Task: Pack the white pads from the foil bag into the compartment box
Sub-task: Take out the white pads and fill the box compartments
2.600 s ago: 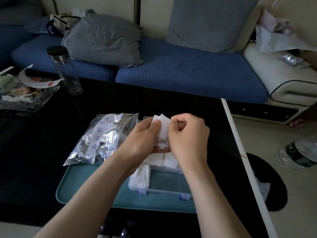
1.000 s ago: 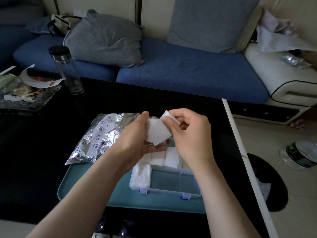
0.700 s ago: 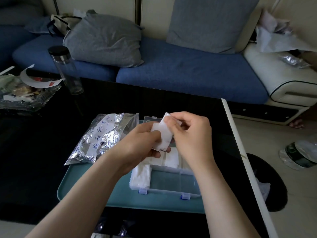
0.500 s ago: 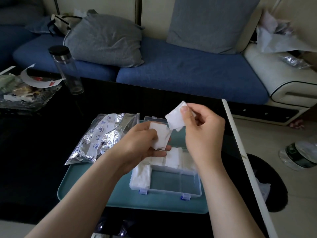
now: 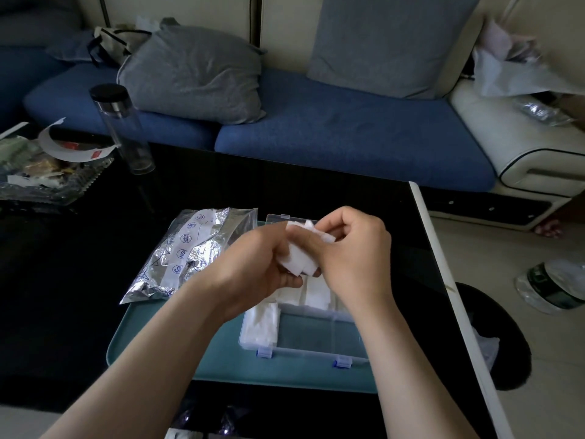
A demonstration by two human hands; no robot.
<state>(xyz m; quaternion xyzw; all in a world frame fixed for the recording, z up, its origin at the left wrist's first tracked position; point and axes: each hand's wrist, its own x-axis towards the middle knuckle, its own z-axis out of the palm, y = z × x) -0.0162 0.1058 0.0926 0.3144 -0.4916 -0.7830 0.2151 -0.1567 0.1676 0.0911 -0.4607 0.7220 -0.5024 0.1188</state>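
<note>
Two hands meet above the far half of the compartment box (image 5: 311, 352), with a small stack of white pads (image 5: 297, 259) between them. The left hand (image 5: 253, 264) curls its fingers under and around the stack. The right hand (image 5: 354, 251) pinches the upper edge of the top pad between thumb and fingertips, its other fingers bent inward.

The held pads are thin, soft-looking white squares, slightly fanned so that corners stick out at the top. They are tilted, flat faces turned roughly toward the camera and lower edge pointing down at the box. They are near square, so no long axis can be told.

More pads lie flat in the box: a row in the far compartments just below the hands, and a pile in the near-left compartment. The box is clear plastic with blue latches on its near wall, and its long side runs left to right. It lies on a teal tray (image 5: 152, 340) on the black desk (image 5: 63, 280).

The foil bag (image 5: 190, 255) lies crumpled just left of the left hand, its long axis running from near-left to far-right.
</note>
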